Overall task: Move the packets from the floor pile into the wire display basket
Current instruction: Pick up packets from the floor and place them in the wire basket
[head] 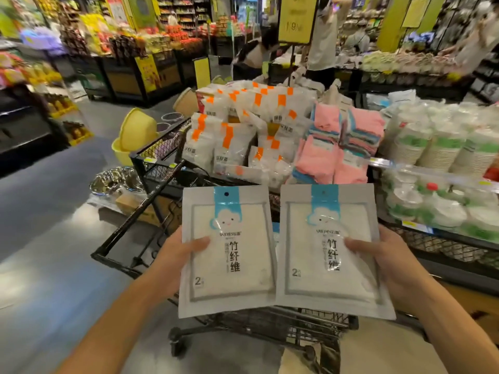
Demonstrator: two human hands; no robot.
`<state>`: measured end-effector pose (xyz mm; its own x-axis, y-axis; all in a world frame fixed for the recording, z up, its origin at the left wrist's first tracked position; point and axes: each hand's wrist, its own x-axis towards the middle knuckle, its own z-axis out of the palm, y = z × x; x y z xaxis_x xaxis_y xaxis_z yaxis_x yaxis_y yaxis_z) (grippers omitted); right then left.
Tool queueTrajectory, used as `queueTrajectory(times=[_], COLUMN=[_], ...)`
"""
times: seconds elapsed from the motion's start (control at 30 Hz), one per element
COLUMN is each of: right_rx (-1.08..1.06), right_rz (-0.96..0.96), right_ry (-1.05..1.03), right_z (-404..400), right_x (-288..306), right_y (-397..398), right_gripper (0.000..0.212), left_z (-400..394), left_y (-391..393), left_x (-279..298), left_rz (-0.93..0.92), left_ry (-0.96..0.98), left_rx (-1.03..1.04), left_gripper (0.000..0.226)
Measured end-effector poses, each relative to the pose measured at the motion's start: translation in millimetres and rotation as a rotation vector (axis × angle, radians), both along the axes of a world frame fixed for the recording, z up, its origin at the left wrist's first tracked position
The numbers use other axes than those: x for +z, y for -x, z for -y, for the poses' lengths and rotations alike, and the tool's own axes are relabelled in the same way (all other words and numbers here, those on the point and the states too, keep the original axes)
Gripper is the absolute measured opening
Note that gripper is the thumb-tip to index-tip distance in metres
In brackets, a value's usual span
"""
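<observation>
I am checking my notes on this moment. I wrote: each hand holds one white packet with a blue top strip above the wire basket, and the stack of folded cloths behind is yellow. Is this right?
One detail is wrong. In the head view the folded cloths are pink with some blue, not yellow. The rest stands: the left hand holds the left packet and the right hand holds the right packet, both above the wire basket.

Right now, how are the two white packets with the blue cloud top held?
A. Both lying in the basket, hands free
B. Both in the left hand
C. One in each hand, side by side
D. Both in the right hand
C: the left hand grips the left packet, the right hand grips the right packet, side by side.
</observation>
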<state>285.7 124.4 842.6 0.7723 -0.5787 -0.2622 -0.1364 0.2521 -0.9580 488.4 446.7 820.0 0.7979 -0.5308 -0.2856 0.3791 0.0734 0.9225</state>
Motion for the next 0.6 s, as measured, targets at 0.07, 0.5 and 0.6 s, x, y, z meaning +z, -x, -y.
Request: queueTrajectory(times=[0.07, 0.5, 0.6], right_rx=[0.015, 0.054, 0.032], right_rz=[-0.026, -0.1, -0.13], right_ry=[-0.016, -0.125, -0.126], right_z=[2.7, 76.7, 92.7], right_x=[-11.3, -84.5, -109.5], right_y=[-17.7, -127.9, -146.0], right_gripper=[0.044, 0.042, 0.044], left_z=[-2.1, 55.9, 70.0], left_y=[-14.3, -98.3, -117.6], left_x=[-10.9, -78.3, -99.1], left_rz=[-0.041, -0.171, -0.179], left_ry=[-0.022, -0.12, -0.185], left_rx=[0.012, 0.114, 0.145], left_gripper=[0.041, 0.037, 0.035])
